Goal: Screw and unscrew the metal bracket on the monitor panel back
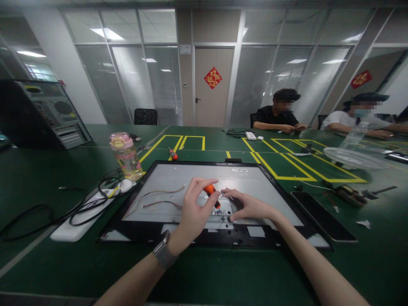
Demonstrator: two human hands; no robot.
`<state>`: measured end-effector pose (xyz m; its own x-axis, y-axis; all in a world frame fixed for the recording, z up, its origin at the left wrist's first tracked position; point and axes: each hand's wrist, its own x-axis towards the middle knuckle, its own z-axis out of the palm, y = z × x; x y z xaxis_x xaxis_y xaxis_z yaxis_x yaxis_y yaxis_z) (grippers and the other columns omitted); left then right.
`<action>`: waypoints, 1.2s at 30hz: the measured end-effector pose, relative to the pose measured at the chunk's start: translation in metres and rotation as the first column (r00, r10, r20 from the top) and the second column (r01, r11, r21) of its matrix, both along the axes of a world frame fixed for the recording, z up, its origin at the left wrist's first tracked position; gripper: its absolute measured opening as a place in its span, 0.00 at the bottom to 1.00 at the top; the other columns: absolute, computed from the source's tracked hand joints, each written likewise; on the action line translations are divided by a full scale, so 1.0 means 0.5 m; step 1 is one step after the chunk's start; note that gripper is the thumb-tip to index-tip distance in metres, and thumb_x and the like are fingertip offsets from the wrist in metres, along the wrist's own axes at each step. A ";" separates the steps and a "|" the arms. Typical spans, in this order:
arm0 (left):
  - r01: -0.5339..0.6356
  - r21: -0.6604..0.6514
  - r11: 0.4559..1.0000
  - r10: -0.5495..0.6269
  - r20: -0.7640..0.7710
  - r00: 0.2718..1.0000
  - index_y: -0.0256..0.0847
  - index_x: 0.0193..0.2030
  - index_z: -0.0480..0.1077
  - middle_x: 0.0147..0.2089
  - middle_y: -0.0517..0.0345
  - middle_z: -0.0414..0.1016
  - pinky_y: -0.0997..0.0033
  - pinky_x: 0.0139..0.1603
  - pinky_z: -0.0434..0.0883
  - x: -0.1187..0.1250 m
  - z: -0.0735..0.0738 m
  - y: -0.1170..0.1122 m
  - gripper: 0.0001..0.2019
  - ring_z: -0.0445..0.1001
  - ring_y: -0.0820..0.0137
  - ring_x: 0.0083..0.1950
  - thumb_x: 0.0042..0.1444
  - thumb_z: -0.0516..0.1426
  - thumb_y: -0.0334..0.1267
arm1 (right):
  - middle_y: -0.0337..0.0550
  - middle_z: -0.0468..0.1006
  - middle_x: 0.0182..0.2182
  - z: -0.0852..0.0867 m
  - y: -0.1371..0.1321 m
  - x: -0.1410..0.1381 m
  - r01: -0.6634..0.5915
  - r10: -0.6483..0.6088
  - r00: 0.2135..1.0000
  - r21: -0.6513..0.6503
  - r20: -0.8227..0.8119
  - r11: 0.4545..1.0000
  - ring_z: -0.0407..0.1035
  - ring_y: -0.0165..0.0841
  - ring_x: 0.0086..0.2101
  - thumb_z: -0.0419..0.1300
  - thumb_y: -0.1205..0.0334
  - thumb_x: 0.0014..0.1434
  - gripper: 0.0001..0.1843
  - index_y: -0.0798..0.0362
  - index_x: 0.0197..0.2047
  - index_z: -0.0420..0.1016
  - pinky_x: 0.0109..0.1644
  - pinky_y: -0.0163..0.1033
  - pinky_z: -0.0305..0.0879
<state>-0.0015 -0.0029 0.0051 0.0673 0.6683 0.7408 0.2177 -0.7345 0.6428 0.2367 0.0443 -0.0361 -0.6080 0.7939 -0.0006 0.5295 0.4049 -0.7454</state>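
My left hand [196,208], with a watch [165,250] on its wrist, grips a small orange and black screwdriver [209,189] between thumb and fingers. The screwdriver points down at a small metal bracket [221,210] near the front edge of a flat display panel [204,176]. That panel lies back side up, with a grey metal sheet in a black frame. My right hand [250,207] is beside the bracket, thumb and fingers spread, holding nothing I can see. Thin cables [162,205] lie loose on the panel, left of my left hand.
A white power strip [83,214] with black cords and a pink-lidded bottle [126,156] stand left. A computer case [47,114] is farther left. On the right lie a phone-like black slab [323,216] and a fan grille [353,158]. Two people [279,111] sit across the table.
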 end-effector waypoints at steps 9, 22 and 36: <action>0.003 0.021 1.000 -0.003 -0.026 1.000 0.43 0.49 0.73 0.40 0.56 0.70 0.69 0.45 0.70 0.000 0.000 0.002 0.11 0.72 0.69 0.41 0.60 0.58 0.33 | 0.49 0.56 0.69 0.004 -0.003 -0.001 0.005 -0.005 1.000 -0.014 -0.008 1.000 0.47 0.47 0.68 0.71 0.39 0.46 0.45 0.46 0.64 0.64 0.72 0.56 0.43; 0.068 -0.025 0.997 -0.069 -0.025 0.997 0.43 0.58 0.68 0.49 0.52 0.72 0.67 0.50 0.72 0.004 -0.010 0.004 0.18 0.73 0.67 0.49 0.62 0.53 0.30 | 0.50 0.56 0.68 0.005 -0.003 -0.001 -0.003 0.003 1.000 -0.005 -0.005 1.000 0.48 0.48 0.67 0.71 0.40 0.46 0.45 0.49 0.64 0.65 0.72 0.55 0.43; 0.039 -0.010 0.999 -0.039 -0.009 0.999 0.42 0.54 0.71 0.41 0.55 0.74 0.70 0.43 0.76 0.002 -0.002 0.007 0.17 0.76 0.70 0.40 0.57 0.59 0.31 | 0.49 0.56 0.68 0.001 -0.001 0.000 -0.001 0.001 1.000 -0.013 -0.008 1.000 0.49 0.47 0.67 0.71 0.40 0.46 0.45 0.46 0.64 0.64 0.72 0.55 0.43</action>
<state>-0.0004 0.0004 0.0039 0.0999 0.6721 0.7337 0.1951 -0.7363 0.6479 0.2365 0.0438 -0.0355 -0.6088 0.7933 -0.0055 0.5228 0.3960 -0.7549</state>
